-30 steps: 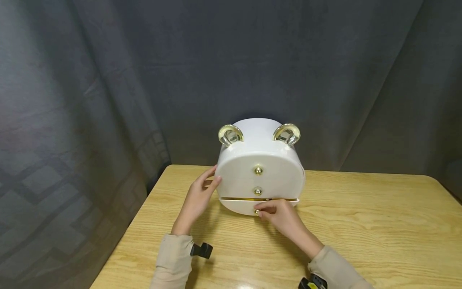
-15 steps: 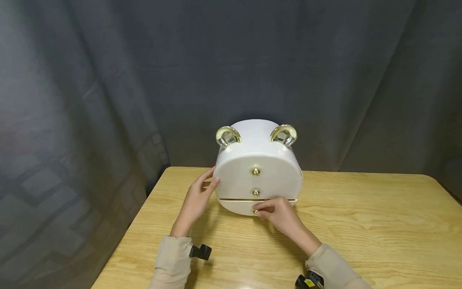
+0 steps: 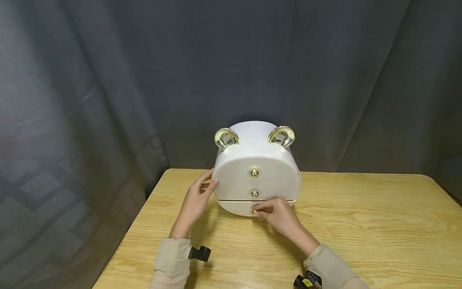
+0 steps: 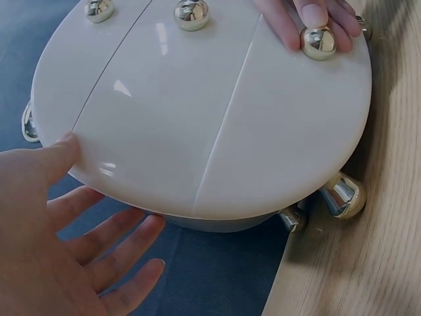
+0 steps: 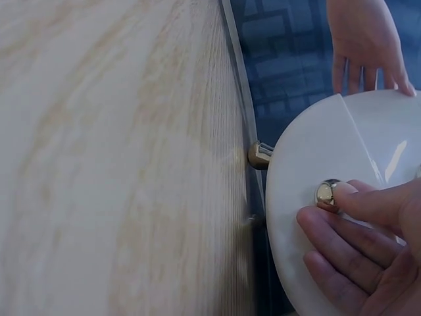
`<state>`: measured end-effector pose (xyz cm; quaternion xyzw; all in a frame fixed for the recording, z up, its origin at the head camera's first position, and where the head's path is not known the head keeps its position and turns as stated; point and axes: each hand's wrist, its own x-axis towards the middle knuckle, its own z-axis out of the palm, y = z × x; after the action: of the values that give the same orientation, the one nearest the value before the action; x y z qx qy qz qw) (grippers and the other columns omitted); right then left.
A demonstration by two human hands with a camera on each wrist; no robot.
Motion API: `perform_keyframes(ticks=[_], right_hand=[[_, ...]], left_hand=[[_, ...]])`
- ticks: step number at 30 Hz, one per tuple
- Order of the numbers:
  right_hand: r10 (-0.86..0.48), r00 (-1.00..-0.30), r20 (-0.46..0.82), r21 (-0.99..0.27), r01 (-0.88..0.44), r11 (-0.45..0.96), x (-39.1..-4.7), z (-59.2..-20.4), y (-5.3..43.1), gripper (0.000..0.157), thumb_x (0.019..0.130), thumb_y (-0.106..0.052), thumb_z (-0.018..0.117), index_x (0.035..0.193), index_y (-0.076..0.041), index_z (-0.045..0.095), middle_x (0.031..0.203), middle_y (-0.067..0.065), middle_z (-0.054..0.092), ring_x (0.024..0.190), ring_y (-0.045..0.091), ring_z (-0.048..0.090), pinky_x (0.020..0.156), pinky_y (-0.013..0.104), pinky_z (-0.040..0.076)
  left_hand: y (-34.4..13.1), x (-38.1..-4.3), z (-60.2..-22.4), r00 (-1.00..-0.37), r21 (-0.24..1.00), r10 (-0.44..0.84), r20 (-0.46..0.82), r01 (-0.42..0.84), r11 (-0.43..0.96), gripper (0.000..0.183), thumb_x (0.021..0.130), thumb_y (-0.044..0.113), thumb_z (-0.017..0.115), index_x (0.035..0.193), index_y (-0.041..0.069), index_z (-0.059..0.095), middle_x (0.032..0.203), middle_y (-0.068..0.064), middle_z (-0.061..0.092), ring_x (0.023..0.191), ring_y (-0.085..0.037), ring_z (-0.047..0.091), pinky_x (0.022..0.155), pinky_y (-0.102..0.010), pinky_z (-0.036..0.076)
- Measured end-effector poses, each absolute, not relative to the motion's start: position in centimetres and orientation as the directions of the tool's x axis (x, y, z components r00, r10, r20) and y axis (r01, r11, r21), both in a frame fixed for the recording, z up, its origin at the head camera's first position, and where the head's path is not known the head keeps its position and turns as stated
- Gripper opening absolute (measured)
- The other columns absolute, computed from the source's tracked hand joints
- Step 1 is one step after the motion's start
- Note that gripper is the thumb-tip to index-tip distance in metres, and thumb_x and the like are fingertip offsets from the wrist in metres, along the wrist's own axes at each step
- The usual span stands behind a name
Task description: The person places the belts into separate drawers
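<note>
A rounded white drawer box with gold ear shapes and gold knobs stands on the wooden table. Its bottom drawer sits almost flush, with a thin dark line above it. My right hand pinches the bottom gold knob, thumb on the knob and fingers beside it. My left hand touches the box's left side; in the left wrist view its thumb lies on the front edge and the extended fingers reach along the side. The middle knob and top knob are untouched.
The light wooden table extends to both sides of the box. A dark grey curtain hangs behind and to the left. Short gold feet support the box.
The bottom drawer has slid inward, so the gold-edged gap above it has narrowed to a thin line. Both hands keep their places on the box, which appears slightly farther left in view.
</note>
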<state>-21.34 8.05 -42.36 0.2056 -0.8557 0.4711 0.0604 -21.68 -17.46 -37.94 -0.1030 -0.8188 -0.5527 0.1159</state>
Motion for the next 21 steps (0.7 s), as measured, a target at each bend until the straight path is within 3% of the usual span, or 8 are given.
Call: perform_keyframes(ticks=[21], right_hand=[[-0.281,-0.91,0.304,-0.774,-0.408,0.484,-21.7,-42.42,7.93,0.012,0.08,-0.001,0.081,0.089,-0.009,0.081,0.091,0.004,0.075,0.079,0.013,0.071,0.068,0.023,0.055]], left_hand=[[-17.57,-21.83,-38.13,-0.947,0.873,0.059,0.315,0.313,0.374,0.054,0.101,0.041,0.056,0.147,0.016,0.049,0.142,-0.009,0.054,0.116,-0.027,0.059,0.098,-0.05,0.045]])
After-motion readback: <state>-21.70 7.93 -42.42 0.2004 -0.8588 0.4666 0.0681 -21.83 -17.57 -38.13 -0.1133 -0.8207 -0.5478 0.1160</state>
